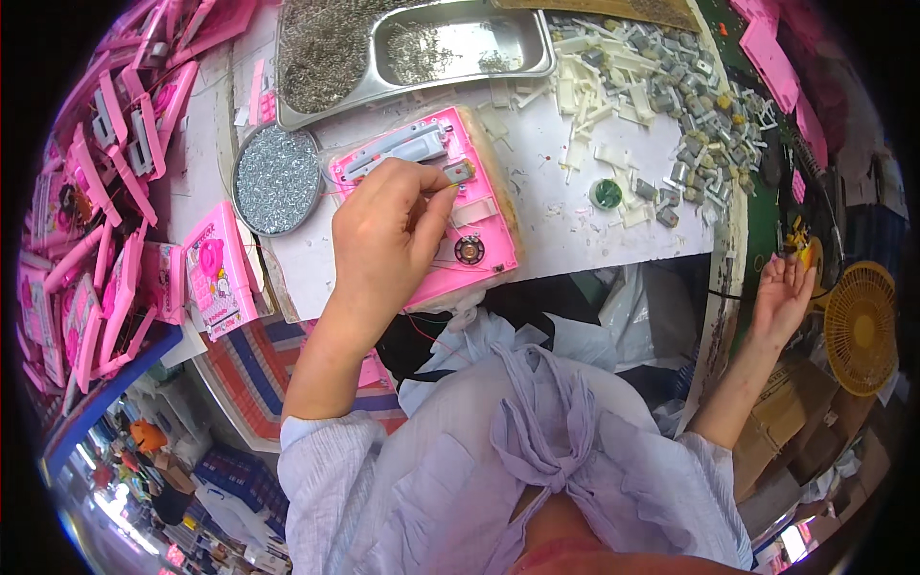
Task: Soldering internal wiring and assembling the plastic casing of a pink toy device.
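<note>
A pink plastic toy housing (442, 285) lies on a padded block, its inside facing up. In it sit a grey plastic part (414, 147) and a small round speaker (470, 250) with thin wires. My left hand (388, 230) reaches over the housing, thumb and forefinger pinched at a small grey motor (460, 172). Far to the right, past the table's edge, is my right hand (785, 295), palm up, its fingers loosely bent and apart. Close to its fingertips is a yellow object (797, 237) whose kind I cannot make out.
A round dish of small screws (278, 180) stands left of the housing. Behind is a steel tray (522, 43) with small metal parts. White plastic pieces and motors (692, 144) are heaped at right. Pink housings (115, 240) pile up at left. A yellow fan (862, 329) stands far right.
</note>
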Demonstrator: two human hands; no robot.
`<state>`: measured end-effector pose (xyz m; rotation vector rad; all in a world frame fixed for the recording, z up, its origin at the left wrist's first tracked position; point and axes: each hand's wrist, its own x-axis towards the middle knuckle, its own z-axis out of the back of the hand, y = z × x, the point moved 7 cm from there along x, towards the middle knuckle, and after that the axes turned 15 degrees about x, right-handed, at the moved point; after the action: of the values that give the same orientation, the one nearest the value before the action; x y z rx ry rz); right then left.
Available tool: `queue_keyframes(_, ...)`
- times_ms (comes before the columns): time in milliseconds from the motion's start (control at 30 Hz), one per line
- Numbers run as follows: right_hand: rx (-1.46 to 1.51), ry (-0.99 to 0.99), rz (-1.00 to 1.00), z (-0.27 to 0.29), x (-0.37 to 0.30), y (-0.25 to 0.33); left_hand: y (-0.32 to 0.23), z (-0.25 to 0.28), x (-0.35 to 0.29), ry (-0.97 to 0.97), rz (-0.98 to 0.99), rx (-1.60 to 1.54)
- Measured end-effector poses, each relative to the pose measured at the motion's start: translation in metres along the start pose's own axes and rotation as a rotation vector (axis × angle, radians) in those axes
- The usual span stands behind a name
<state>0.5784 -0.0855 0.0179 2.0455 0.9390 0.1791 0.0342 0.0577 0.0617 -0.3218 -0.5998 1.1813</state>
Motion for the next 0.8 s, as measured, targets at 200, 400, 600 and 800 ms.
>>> queue_keyframes(200,-0.125,-0.042,0.326,-0.026,0.035,0.006,-0.006,-0.004,-0.003,-0.12,-0.116,0.172)
queue_keyframes(400,-0.386,-0.026,0.444,-0.038,0.068,0.021,-0.001,-0.019,-0.002,-0.15,-0.084,0.235)
queue_keyframes(600,-0.086,-0.054,0.513,0.026,0.061,0.08,-0.001,-0.02,-0.001,-0.139,-0.063,0.244)
queue_keyframes(800,0.065,0.361,0.101,-0.067,-0.02,0.007,0.002,-0.02,-0.003,-0.147,-0.06,0.27)
